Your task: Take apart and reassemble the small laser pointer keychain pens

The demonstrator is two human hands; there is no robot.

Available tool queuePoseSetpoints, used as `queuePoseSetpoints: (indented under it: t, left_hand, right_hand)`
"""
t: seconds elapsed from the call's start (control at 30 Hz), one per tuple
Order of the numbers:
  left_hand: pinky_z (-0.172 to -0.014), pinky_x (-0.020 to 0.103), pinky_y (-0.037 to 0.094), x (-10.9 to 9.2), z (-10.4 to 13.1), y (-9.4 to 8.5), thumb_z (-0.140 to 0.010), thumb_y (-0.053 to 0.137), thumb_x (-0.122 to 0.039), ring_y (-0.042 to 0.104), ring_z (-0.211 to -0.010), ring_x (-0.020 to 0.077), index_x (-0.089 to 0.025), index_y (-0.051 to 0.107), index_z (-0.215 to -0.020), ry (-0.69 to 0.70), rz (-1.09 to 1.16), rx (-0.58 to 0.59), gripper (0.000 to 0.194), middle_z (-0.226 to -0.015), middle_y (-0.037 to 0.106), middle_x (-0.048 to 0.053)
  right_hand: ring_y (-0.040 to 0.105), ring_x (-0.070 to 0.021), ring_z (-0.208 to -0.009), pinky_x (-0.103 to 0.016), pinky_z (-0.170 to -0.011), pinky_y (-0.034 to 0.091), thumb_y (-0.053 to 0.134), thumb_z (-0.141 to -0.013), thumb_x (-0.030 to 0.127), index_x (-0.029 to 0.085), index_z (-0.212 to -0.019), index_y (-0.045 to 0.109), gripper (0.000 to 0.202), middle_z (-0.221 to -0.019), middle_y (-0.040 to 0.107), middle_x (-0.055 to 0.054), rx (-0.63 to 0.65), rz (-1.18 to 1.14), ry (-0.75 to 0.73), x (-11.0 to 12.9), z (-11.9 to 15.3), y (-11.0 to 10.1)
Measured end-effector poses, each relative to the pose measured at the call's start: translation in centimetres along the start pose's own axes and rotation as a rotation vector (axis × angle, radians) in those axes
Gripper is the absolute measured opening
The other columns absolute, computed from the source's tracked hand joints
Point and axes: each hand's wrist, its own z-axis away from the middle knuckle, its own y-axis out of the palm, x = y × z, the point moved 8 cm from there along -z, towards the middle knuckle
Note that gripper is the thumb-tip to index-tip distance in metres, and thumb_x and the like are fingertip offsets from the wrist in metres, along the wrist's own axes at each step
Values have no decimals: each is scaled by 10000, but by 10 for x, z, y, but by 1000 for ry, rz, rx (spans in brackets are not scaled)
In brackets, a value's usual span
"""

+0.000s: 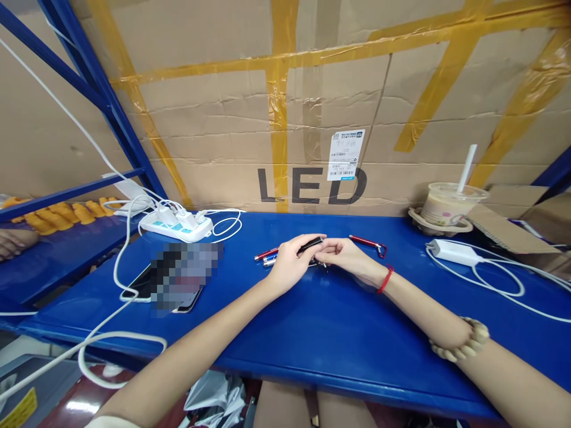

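My left hand [292, 264] is closed around a slim black tube [311, 244], which looks like a penlight, held just above the blue shelf top. The fingers of my right hand [341, 254] pinch at its right end, where a small dark metal piece [322, 266] hangs below the fingertips; its kind is hard to make out. Beside my left hand lie a red pen-shaped tube [265, 254] and a blue and silver one [270, 261], both partly covered by the hand. Behind my right hand rests a red tube with a carabiner clip [368, 243].
A white power strip [176, 227] with cables and phones [143, 284], partly pixelated, lie left. A drink cup [450, 205] in a carton holder and a white adapter [455, 252] stand right. Cardboard [214, 131] closes off the back. Another person's hand [15, 242] shows far left.
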Motion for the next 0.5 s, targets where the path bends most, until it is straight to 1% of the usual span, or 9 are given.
queuePoseSetpoints:
  t: [0.1, 0.17, 0.27, 0.33, 0.4, 0.5]
  left_hand:
    - [-790, 241, 417, 5, -1, -6, -781, 522, -231, 578, -887, 177, -196, 645, -920, -32, 1, -61, 189, -950, 651, 35]
    - [-737, 230, 421, 12, -2, -11, -785, 516, -252, 576, -802, 153, -194, 626, -914, -68, 4, -96, 180, -885, 639, 27]
    - [-626, 210, 408, 25, -3, -15, -793, 503, -305, 537, -674, 121, -178, 590, -879, -149, 51, -133, 176, -716, 578, 6]
    - [-561, 198, 381, 32, -3, -15, -801, 485, -343, 507, -631, 111, -172, 556, -840, -193, 78, -142, 190, -642, 519, -9]
    - [-559, 197, 367, 35, -3, -14, -806, 471, -365, 493, -634, 106, -172, 512, -794, -213, 72, -134, 198, -643, 500, -14]
    - [-625, 209, 370, 35, -2, -10, -783, 509, -368, 478, -675, 102, -173, 450, -749, -204, 19, -98, 206, -690, 500, -23]
  right_hand:
    - [581, -111, -609, -242, -583, 442, 735, -555, 358, 149, -875, 668, 388, -687, 663, -23, -29, -7, -4, -2, -1, -4]
    - [573, -106, -628, -240, -593, 438, 716, -586, 376, 156, -920, 668, 403, -742, 668, -33, -70, 3, -5, -4, -2, -10]
    - [552, -95, -630, -236, -598, 433, 698, -608, 398, 166, -893, 678, 368, -761, 659, -25, -123, -4, -19, -5, -3, -19]
    - [538, -89, -620, -232, -592, 430, 697, -607, 403, 166, -864, 680, 350, -748, 648, -19, -133, -16, -30, -5, -3, -20]
    - [526, -84, -604, -230, -583, 426, 706, -596, 397, 159, -856, 677, 353, -739, 642, -18, -140, -21, -30, -4, -3, -20]
    - [514, -79, -578, -227, -564, 418, 714, -592, 386, 146, -870, 667, 371, -707, 635, -17, -150, -15, -48, 1, -1, -19]
